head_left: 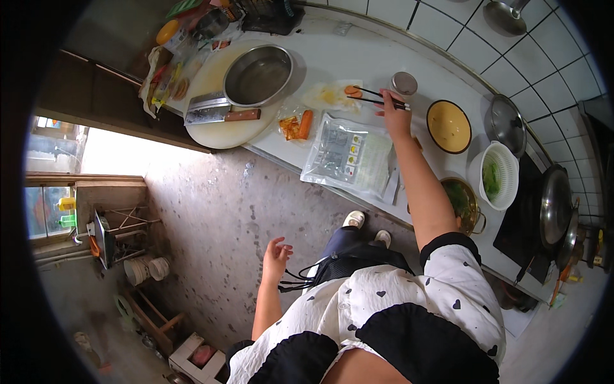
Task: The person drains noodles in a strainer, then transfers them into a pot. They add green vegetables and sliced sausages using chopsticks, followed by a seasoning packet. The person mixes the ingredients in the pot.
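My right hand [394,112] reaches over the white counter, closed on a pair of dark chopsticks [369,96] with pale ends. Their tips are at an orange round slice [352,91], which lies on a stained, pale sheet [329,96]; whether they grip it I cannot tell. Just in front of that hand lies a large silvery plastic package [348,153]. A yellow bowl [448,127] stands to its right, and a small round metal-topped jar [404,84] is just beyond it. My left hand [276,257] hangs over the floor by my waist, fingers loosely apart, holding nothing.
A round cutting board [220,136] carries a cleaver [214,112] and a steel basin [258,75]. Orange food [298,125] lies in a clear bag. On the right are a white colander [499,176] with greens, a two-handled pot [476,214], and a lidded pan [555,205] on a black cooktop.
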Tool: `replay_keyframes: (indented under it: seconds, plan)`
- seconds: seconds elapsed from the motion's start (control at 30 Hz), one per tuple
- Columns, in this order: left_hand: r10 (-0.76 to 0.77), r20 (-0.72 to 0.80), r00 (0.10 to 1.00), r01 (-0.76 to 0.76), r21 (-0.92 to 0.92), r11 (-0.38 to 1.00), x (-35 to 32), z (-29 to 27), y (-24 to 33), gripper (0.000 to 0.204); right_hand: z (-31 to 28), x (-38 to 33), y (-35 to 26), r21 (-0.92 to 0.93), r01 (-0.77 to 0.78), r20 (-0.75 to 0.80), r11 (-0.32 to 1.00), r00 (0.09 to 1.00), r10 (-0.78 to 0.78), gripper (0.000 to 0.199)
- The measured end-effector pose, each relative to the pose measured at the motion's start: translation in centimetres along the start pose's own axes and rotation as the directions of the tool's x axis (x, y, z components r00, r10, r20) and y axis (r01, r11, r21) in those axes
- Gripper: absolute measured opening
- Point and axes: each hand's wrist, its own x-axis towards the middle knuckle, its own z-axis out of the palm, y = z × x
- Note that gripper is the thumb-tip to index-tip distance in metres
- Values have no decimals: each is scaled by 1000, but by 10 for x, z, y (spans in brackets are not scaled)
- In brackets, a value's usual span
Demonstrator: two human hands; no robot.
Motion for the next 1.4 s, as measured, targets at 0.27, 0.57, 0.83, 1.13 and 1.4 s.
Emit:
replay_keyframes:
  seconds: [0.27, 0.57, 0.83, 1.13, 1.4]
  plan:
    - [-18, 7, 1000, 18, -22, 1000, 12, -7, 1, 25, 2, 15, 5, -20, -6, 14, 1000, 1000, 6, 26]
    - [-23, 13, 1000, 23, 2, 1000, 14, -5, 0, 26, -8, 24, -2, -80, -19, 33, 997, 999, 22, 22]
    - [-33, 8, 999, 33, 33, 999, 14, 2, 9, 26, -7, 36, -1, -44, -12, 16, 999, 1000, 13, 23]
    - [-29, 7, 1000, 29, 21, 999, 11, 5, 4, 26, 2, 40, -2, -87, 86, 26, 992, 996, -84, 23]
    - [21, 67, 998, -26, 75, 997, 14, 18, 15, 26, -16, -4, -73, 237, 30, -113, 971, 994, -3, 25]
